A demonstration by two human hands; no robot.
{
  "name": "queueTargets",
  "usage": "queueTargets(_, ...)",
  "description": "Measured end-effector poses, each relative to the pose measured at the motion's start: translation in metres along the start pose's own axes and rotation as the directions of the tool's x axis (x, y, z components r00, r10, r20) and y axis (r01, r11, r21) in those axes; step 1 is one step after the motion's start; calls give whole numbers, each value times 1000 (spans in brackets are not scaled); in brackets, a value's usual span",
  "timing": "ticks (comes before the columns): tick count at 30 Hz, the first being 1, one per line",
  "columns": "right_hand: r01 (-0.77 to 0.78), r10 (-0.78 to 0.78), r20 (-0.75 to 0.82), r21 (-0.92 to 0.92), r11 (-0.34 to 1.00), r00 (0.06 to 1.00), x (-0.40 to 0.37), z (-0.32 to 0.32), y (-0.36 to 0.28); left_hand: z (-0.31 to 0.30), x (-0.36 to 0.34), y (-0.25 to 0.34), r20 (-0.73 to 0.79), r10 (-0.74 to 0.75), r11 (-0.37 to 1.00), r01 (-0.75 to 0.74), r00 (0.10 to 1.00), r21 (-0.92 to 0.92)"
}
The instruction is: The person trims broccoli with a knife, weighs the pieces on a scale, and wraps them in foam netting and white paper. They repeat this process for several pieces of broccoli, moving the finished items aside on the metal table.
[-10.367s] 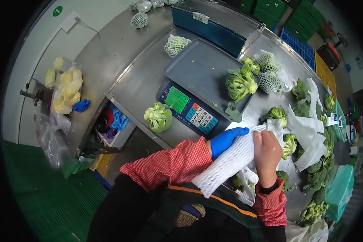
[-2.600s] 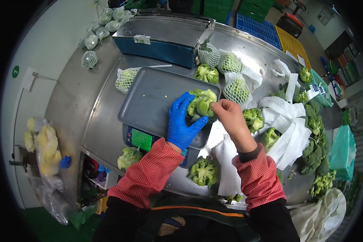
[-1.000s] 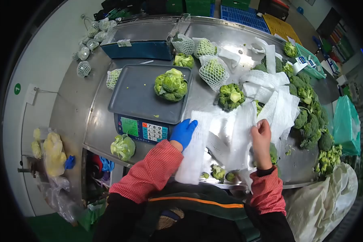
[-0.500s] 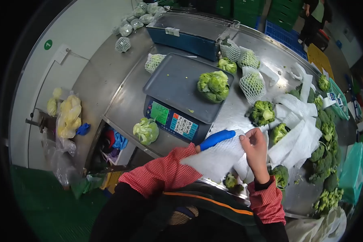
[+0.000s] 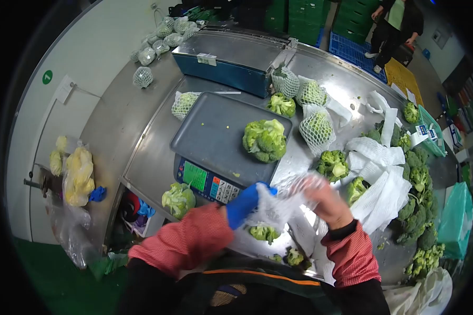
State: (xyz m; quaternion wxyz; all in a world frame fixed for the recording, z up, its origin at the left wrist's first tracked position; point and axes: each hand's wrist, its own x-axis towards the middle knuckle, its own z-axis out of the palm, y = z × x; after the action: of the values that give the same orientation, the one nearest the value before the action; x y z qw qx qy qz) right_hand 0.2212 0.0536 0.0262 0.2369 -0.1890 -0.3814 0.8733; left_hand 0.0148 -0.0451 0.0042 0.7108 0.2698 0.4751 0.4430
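A white foam net sleeve (image 5: 278, 209) is stretched between my hands, blurred by motion. My blue-gloved left hand (image 5: 243, 206) is closed on its left side. At its upper right end, my bare right hand (image 5: 327, 202) has its fingers gathered on the netting. Just beyond them, a broccoli head (image 5: 264, 140) rests on the grey tray of the weighing scale (image 5: 210, 126). Below the sleeve lies another piece of broccoli (image 5: 264, 233), partly covered. A paler trimmed head (image 5: 178, 200) sits left of the scale's keypad.
Netted broccoli (image 5: 317, 127) stands right of the scale. Loose white sleeves (image 5: 386, 194) lie beside a broccoli pile (image 5: 418, 210) on the right. Behind the scale is a blue-sided wrapping machine (image 5: 223, 68). Wrapped heads (image 5: 143, 77) sit at the far left. A person (image 5: 397, 31) stands at the back.
The sleeve, flat and hanging before, is now bunched and pulled wider between my hands. My left hand has moved left and lower. Broccoli beneath the sleeve has come into view.
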Motion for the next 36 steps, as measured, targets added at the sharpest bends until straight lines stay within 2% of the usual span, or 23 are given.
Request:
queueTargets(1,31,-24,-58,135,990,998,6,-10,-16,-19,5,-3,131,-79,995,86,988,-49)
queueTargets(3,-24,58,-162,203,979,985,18,-28,-30,-19,-11,63,258,-31,950,-53,966,309)
queueTargets(5,60,-88,-327,-96,994,941,39,-37,-37,-34,-1,103,191,120,716,-218,974,663)
queueTargets(6,78,-172,-388,-246,966,905,50,-40,-39,-32,10,122,43,267,555,-190,963,810)
queueTargets(7,63,-189,-458,-275,959,869,63,-40,-38,-30,21,136,-72,428,383,-108,901,918)
queueTargets(9,24,-224,-583,-331,943,781,88,-37,-33,-39,57,139,-228,504,372,28,833,928)
queueTargets(10,-9,-254,-564,-421,907,786,100,-53,-20,-48,75,133,-299,542,371,95,785,924)
queueTargets(11,-41,-283,-545,-507,861,789,111,-69,-7,-66,91,124,-362,430,459,145,827,876)
queueTargets(13,-205,-229,-502,-668,715,834,113,-58,-3,-109,123,97,-448,176,600,265,876,755)
queueTargets(15,-164,-217,-527,-583,796,822,127,-66,25,-130,145,64,-499,64,786,265,864,559)
queueTargets(16,-178,-155,-541,-513,840,827,119,-42,11,-133,147,52,-513,3,857,263,858,444)
queueTargets(18,-82,-278,-484,-599,797,830,103,-36,15,-107,124,48,-424,-136,986,163,895,27)
queueTargets(20,21,-387,-431,-646,763,815,77,-15,15,-79,86,48,-229,-186,937,103,955,-332)
queueTargets(22,-97,-224,-502,-536,838,836,39,11,7,-57,47,38,35,-128,801,124,991,-585)
queueTargets(23,-155,-142,-528,-478,864,838,24,17,9,-61,35,14,67,-123,822,139,990,-552)
queueTargets(25,-135,-9,-489,-260,956,872,-9,19,24,-76,8,-40,123,-119,858,164,985,-486)
queueTargets(26,-133,56,-460,-137,982,886,-20,21,30,-59,-13,-36,76,-94,898,118,993,-424)
queueTargets(28,-205,279,-447,206,957,850,-33,38,26,-15,-55,-9,-3,-36,959,34,999,-282)
queueTargets(29,-227,378,-417,368,902,827,-37,44,24,-14,-59,-14,-9,-102,917,91,995,-388)
queueTargets(31,-155,305,-236,497,854,923,-42,40,32,-12,-67,-25,2,-230,785,186,973,-592)
queueTargets(34,-57,126,-85,564,824,988,-35,41,36,-9,-78,-4,114,-90,800,140,989,-584)
queueTargets(35,-68,115,-60,511,857,992,-34,45,32,-6,-82,5,151,-33,794,118,988,-597)
queueTargets(36,-80,106,-32,458,886,994,-33,53,25,-2,-86,12,109,9,839,52,994,-542)
